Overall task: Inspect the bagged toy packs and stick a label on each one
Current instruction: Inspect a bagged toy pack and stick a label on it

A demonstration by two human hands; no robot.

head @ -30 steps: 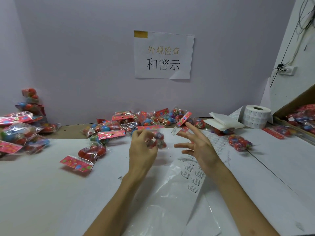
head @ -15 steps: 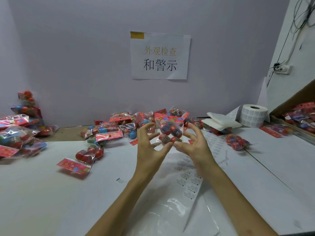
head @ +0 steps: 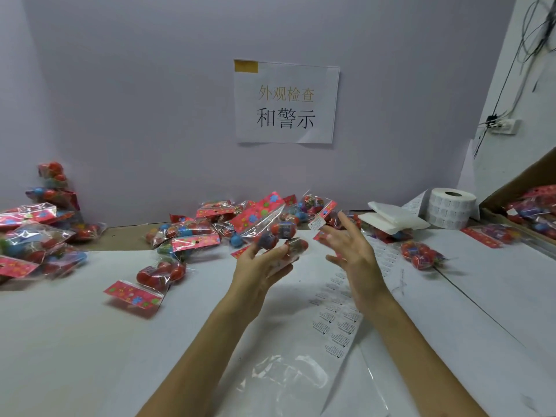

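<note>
My left hand [head: 261, 263] grips a toy pack [head: 272, 224], a clear bag of red and blue balls with a red printed header, held tilted above the white table [head: 75, 341]. My right hand [head: 352, 251] hovers just right of the pack with its fingers spread and straight, apart from the bag. A small white label [head: 317, 224] sits at its fingertips. A backing strip of printed labels [head: 340, 320] lies on the table under my right wrist.
Several toy packs are heaped at the back wall [head: 195, 230] and at the far left [head: 30, 236]. Single packs lie at the front left [head: 150, 281] and at the right [head: 421, 254]. A label roll [head: 451, 206], white pads [head: 391, 219], a cardboard box [head: 535, 206] and clear film [head: 285, 377] surround the work area.
Half a second ago both hands held the pack upright. My right hand has let go and moved right with a label at its fingertips; the pack now tilts left in my left hand.
</note>
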